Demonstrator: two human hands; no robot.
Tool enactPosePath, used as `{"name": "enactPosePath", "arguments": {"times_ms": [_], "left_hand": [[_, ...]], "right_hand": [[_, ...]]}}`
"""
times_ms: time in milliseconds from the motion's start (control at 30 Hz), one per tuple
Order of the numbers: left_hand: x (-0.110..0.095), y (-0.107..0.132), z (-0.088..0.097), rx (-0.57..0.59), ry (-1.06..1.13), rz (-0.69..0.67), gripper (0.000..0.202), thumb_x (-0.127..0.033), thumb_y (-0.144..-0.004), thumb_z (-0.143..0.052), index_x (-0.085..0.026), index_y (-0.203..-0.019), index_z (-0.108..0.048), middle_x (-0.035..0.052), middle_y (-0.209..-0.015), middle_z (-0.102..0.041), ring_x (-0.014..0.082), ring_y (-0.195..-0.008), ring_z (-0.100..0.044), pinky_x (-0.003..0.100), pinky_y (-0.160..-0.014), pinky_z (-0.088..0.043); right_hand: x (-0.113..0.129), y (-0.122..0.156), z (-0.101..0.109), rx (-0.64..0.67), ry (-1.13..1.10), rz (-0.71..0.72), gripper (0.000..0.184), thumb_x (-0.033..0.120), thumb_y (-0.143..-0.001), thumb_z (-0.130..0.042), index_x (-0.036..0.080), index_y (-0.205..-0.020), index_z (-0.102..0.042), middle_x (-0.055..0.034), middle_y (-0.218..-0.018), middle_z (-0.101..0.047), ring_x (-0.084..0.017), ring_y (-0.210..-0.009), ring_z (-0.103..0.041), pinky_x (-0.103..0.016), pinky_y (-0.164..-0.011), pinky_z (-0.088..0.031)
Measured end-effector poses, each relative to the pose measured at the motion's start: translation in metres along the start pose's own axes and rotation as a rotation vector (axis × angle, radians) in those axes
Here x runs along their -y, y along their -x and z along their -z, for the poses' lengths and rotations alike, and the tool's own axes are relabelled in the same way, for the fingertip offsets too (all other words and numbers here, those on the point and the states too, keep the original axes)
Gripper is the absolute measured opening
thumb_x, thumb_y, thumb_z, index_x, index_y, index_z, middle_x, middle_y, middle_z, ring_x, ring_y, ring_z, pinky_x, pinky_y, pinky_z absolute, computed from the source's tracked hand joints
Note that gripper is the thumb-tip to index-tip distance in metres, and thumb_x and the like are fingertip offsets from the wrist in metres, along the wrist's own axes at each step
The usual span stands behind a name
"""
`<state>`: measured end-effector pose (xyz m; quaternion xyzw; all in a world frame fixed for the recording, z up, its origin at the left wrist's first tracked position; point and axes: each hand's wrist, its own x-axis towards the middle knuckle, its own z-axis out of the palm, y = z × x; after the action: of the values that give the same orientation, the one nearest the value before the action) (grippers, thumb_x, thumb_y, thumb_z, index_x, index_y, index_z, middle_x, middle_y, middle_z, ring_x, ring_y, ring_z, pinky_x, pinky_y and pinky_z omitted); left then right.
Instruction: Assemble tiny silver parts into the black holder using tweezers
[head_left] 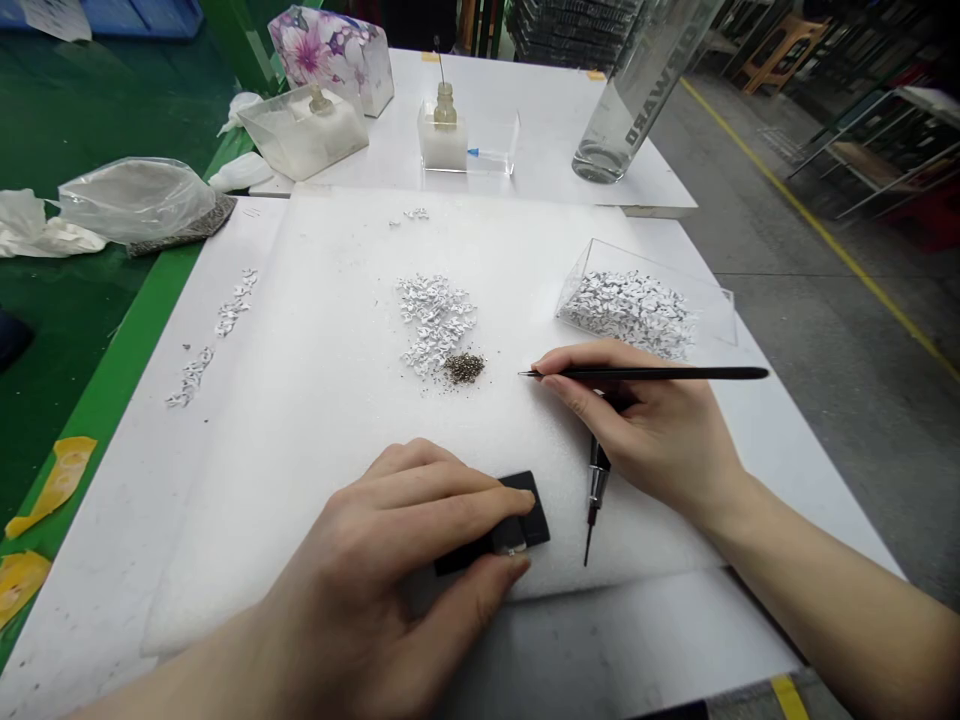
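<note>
A white table (pixel 97 600) is carrying a wide foam sheet (pixel 247 480). Beyond it, a glass bottle (pixel 637 110) is showing, its top cut off by the frame. A clear box (pixel 660 280) is sitting at the sheet's far right corner, filled with silver bits (pixel 630 312) too small to make out singly. A loose heap (pixel 435 320) of the same bits is lying mid-sheet, with a dark granule pile (pixel 463 368) touching its near edge.

Both forearms are running out of frame. The right hand (pixel 637 430) is pinching a thin black stylus (pixel 645 373), its tip pointing toward the dark pile, near but not touching. A pointed metal tool (pixel 596 490) is lying just beside that hand, its upper end hidden behind it. The left hand (pixel 390 560) is closed over a black block (pixel 525 510), pressing it to the sheet. Its fingers are hiding much of the block, and a pale patch (pixel 514 547) on it cannot be made out.
</note>
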<state>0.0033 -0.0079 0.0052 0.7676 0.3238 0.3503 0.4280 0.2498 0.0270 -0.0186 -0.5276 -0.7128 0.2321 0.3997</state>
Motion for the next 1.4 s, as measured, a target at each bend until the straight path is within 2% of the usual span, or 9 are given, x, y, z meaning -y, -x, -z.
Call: {"name": "enactPosePath", "arguments": {"times_ms": [100,167,333,400,500,567,633,933,1400], "left_hand": [[-0.003,-0.002,0.002,0.007,-0.025,-0.012,0.028,-0.004,-0.091,-0.069,-0.020,-0.112,-0.078,0.0022,-0.100,-0.082,0.0162,-0.088,-0.070,0.028,-0.083,-0.061],[-0.003,-0.003,0.003,0.009,-0.025,-0.018,0.032,-0.003,-0.091,-0.069,-0.022,-0.115,-0.079,0.0023,-0.100,-0.082,0.0168,-0.087,-0.070,0.029,-0.082,-0.062],[-0.004,-0.002,0.003,-0.001,-0.021,-0.025,0.035,-0.006,-0.090,-0.071,-0.024,-0.119,-0.079,0.0045,-0.100,-0.083,0.0196,-0.088,-0.072,0.032,-0.082,-0.063],[-0.004,-0.002,0.003,-0.004,-0.012,-0.024,0.036,-0.006,-0.090,-0.071,-0.024,-0.120,-0.079,0.0049,-0.101,-0.083,0.0200,-0.087,-0.073,0.033,-0.082,-0.063],[-0.004,-0.001,0.001,0.004,0.003,-0.018,0.037,-0.006,-0.091,-0.071,-0.026,-0.120,-0.080,0.0054,-0.103,-0.083,0.0198,-0.087,-0.073,0.034,-0.082,-0.062],[-0.003,0.000,0.001,0.005,0.013,-0.020,0.037,-0.006,-0.092,-0.070,-0.026,-0.120,-0.080,0.0058,-0.104,-0.083,0.0197,-0.087,-0.073,0.033,-0.083,-0.062],[-0.001,0.001,0.000,0.001,0.021,-0.020,0.036,-0.008,-0.093,-0.068,-0.027,-0.121,-0.080,0.0062,-0.107,-0.083,0.0202,-0.090,-0.074,0.033,-0.084,-0.062],[0.002,0.002,-0.001,-0.006,0.026,-0.024,0.032,-0.010,-0.095,-0.070,-0.028,-0.119,-0.080,0.0053,-0.106,-0.083,0.0196,-0.088,-0.073,0.033,-0.085,-0.061],[0.002,0.004,-0.002,-0.014,0.047,-0.027,0.028,-0.009,-0.094,-0.070,-0.024,-0.115,-0.082,0.0054,-0.103,-0.083,0.0188,-0.088,-0.072,0.032,-0.085,-0.058]], "right_hand": [[0.001,-0.001,0.001,0.001,-0.006,-0.004,0.009,0.020,-0.098,-0.074,0.022,-0.104,-0.079,-0.0035,-0.103,-0.083,-0.019,-0.085,-0.078,-0.026,-0.063,-0.062],[0.002,-0.001,0.003,-0.016,-0.038,-0.008,0.010,0.017,-0.097,-0.074,0.023,-0.103,-0.080,-0.0029,-0.102,-0.083,-0.019,-0.087,-0.078,-0.027,-0.067,-0.064],[0.013,0.005,0.013,-0.041,-0.366,0.053,0.015,0.012,-0.096,-0.076,0.025,-0.103,-0.080,-0.0026,-0.101,-0.082,-0.020,-0.097,-0.078,-0.031,-0.086,-0.067],[0.019,0.012,0.017,0.047,-0.538,0.113,0.017,0.011,-0.097,-0.076,0.024,-0.106,-0.080,-0.0040,-0.101,-0.082,-0.021,-0.099,-0.079,-0.035,-0.091,-0.068],[0.027,0.021,0.020,0.275,-0.686,0.176,0.020,0.009,-0.098,-0.074,0.023,-0.113,-0.078,-0.0064,-0.106,-0.082,-0.022,-0.102,-0.080,-0.038,-0.094,-0.069],[0.029,0.026,0.019,0.395,-0.701,0.220,0.021,0.009,-0.099,-0.073,0.021,-0.115,-0.077,-0.0083,-0.110,-0.081,-0.023,-0.106,-0.080,-0.037,-0.094,-0.070],[0.028,0.028,0.017,0.446,-0.694,0.254,0.022,0.009,-0.099,-0.072,0.020,-0.117,-0.076,-0.0099,-0.112,-0.081,-0.022,-0.109,-0.079,-0.036,-0.096,-0.069],[0.018,0.025,0.013,0.451,-0.703,0.276,0.023,0.007,-0.099,-0.071,0.020,-0.118,-0.076,-0.0098,-0.114,-0.080,-0.021,-0.112,-0.078,-0.034,-0.100,-0.067],[0.016,0.024,0.014,0.468,-0.675,0.327,0.029,0.001,-0.097,-0.072,0.017,-0.121,-0.075,-0.0101,-0.118,-0.079,-0.020,-0.115,-0.076,-0.033,-0.102,-0.066]]}}
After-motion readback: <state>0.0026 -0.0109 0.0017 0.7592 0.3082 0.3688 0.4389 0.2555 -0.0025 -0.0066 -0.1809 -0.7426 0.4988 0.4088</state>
